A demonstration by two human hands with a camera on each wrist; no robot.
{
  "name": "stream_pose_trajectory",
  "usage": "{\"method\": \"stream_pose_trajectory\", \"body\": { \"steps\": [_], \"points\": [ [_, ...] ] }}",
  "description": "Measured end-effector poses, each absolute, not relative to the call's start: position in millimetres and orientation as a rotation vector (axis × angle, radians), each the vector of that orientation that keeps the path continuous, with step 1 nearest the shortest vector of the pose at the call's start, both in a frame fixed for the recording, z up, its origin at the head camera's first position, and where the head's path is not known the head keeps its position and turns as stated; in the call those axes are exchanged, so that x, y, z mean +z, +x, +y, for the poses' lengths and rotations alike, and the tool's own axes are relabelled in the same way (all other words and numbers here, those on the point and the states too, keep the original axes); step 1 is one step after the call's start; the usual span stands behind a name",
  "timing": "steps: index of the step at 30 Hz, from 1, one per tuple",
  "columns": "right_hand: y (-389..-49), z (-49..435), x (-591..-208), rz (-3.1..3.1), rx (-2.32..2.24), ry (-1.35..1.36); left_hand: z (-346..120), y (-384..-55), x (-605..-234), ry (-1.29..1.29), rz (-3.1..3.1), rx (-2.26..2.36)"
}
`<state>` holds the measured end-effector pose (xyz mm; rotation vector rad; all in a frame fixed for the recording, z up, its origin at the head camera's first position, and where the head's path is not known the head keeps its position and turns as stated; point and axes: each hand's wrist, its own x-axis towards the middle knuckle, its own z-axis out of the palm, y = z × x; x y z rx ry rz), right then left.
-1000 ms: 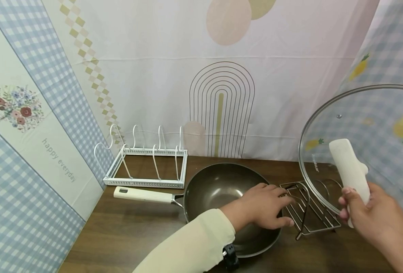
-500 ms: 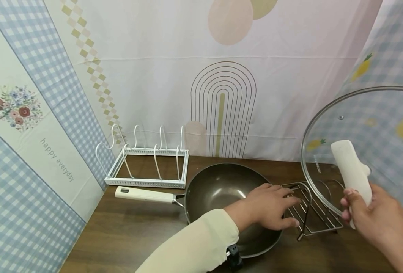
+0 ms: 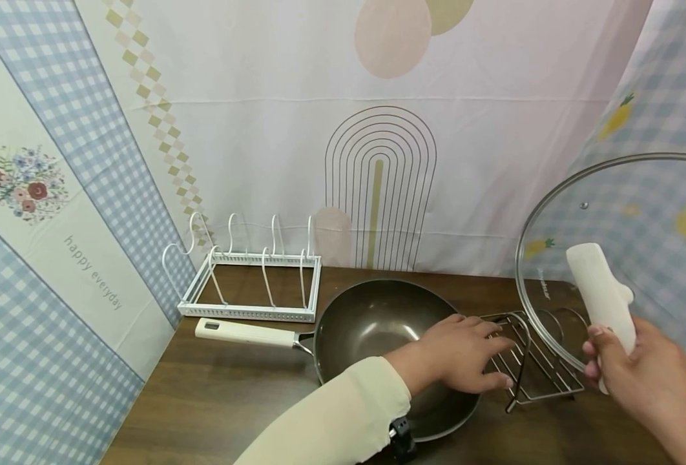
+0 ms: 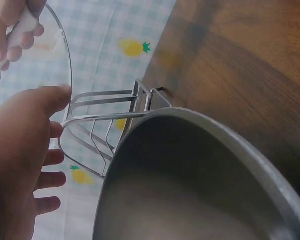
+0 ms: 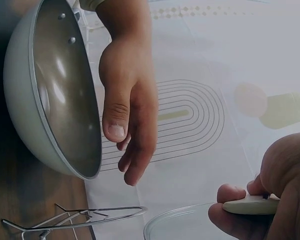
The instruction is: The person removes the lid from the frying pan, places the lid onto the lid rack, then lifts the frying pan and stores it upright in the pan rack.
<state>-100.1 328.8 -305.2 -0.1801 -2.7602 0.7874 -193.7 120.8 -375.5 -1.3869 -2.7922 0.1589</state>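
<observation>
My right hand (image 3: 651,381) grips the white handle (image 3: 599,290) of a large glass lid (image 3: 558,226) with a metal rim. The lid stands steeply tilted at the right, above and behind a small wire rack (image 3: 543,378). My left hand (image 3: 465,355) hovers over the right rim of a dark wok (image 3: 372,323), fingers spread and holding nothing. In the left wrist view, its thumb overlaps the edge of the lid. The wok sits on the table with its cream handle (image 3: 244,331) pointing left. Part of its bowl is hidden by my left forearm.
A white rack (image 3: 250,314) with upright hooks stands at the back left, just behind the wok handle. Patterned cloth (image 3: 250,142) hangs close behind the brown wooden table (image 3: 221,400) and at both sides.
My right hand has lowered the lid slightly. My left hand has shifted a little to the right, toward the wire rack. The wok and both racks stay in place.
</observation>
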Motion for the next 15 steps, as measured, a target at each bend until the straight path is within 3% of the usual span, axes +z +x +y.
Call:
{"method": "stream_pose_trajectory", "body": {
  "steps": [15],
  "points": [
    [-99.3,329.8,-307.2,-2.762,0.759,-0.196,130.1,-193.8,-376.6,-1.385,-2.777,0.178]
  ]
}}
